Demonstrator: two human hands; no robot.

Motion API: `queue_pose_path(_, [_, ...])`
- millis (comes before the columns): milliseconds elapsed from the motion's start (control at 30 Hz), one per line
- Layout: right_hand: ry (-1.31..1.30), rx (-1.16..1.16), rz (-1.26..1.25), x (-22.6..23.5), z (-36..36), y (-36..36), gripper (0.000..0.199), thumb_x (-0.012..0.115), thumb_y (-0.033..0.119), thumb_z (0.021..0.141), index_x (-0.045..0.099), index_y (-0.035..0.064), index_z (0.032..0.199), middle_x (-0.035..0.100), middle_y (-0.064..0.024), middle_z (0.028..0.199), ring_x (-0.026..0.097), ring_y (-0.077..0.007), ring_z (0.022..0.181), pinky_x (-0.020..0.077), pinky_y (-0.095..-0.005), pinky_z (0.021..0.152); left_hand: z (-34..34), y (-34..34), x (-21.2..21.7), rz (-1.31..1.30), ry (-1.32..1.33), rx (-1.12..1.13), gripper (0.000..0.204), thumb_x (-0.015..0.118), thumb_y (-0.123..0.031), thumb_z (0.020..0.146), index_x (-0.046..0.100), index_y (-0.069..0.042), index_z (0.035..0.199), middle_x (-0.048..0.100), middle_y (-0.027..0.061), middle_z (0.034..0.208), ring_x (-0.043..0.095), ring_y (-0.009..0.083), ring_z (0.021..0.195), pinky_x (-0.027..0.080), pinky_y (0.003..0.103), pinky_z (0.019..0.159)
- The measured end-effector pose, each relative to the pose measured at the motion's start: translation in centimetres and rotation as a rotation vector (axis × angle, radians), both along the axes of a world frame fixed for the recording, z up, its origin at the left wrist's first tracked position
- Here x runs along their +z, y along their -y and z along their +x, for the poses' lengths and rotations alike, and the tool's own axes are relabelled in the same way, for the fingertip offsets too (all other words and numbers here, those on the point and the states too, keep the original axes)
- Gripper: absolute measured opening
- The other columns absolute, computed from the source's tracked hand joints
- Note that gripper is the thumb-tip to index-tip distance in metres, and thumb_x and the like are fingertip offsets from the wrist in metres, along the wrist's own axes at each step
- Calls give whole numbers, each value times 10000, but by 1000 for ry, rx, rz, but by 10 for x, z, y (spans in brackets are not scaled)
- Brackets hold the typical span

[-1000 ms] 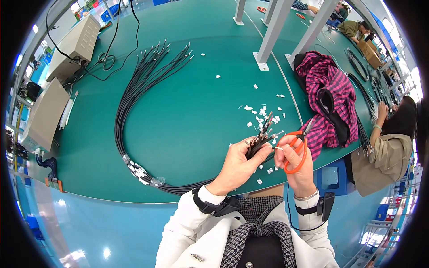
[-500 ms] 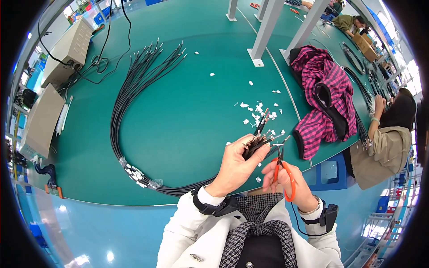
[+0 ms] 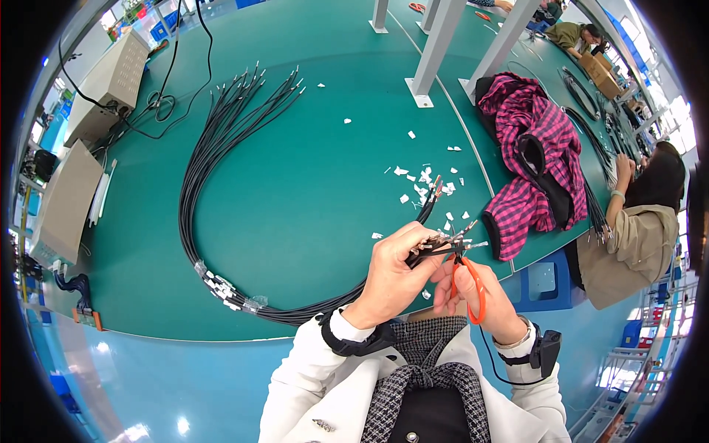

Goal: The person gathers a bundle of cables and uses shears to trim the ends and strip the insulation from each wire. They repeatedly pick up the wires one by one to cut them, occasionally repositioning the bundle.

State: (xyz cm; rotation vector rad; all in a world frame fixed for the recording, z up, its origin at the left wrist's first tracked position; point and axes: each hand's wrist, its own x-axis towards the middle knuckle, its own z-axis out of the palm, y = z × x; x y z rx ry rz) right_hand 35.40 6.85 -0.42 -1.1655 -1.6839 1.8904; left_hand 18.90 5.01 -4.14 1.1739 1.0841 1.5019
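My left hand (image 3: 399,273) is closed round the end of a bundle of black cables (image 3: 187,193), whose stripped tips fan out to the right of the fingers. In my right hand (image 3: 484,295) is a pair of scissors with orange handles (image 3: 477,294). Their blades are at the cable ends, just below the tips; whether they touch a wire I cannot tell. The bundle curves left across the green table, bound with clear tape and white labels (image 3: 221,288), and its other ends spread at the far side.
White scraps (image 3: 425,177) lie scattered beyond my hands. A pink-and-black checked garment (image 3: 533,159) rests to the right, near grey metal posts (image 3: 434,55). Two beige boxes (image 3: 66,196) stand at the left edge. A co-worker (image 3: 628,221) sits at the right beside a blue stool (image 3: 543,286).
The scissors have moved slightly up and left, closer in to the cable ends. The held tips have shifted a little and now point more to the right.
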Motion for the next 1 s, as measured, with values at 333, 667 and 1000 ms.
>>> queue_pose_path(333, [24,-22,26,2,-2,-2,392,449,351,981,562,-25,975,603,-51,699,582,-97,588,464,-229,517,0,-1,-1,91,-91,1,159,610,71,780,612,19,931,554,51,788,591,103,627,447,233,539])
queue_pose_path(667, [111,-69,156,-18,-9,-1,424,453,373,976,565,-30,910,598,-56,649,573,-102,546,446,-224,502,1,-2,-7,-31,117,5,56,648,-6,834,631,13,884,572,-3,792,531,48,694,414,209,584])
queue_pose_path(1000, [-2,-283,105,-22,-10,3,210,513,181,945,555,-23,974,620,-84,742,604,-117,608,400,-197,455,-6,1,-4,-80,221,-5,51,637,-35,866,633,4,900,584,-29,822,524,43,755,428,196,673])
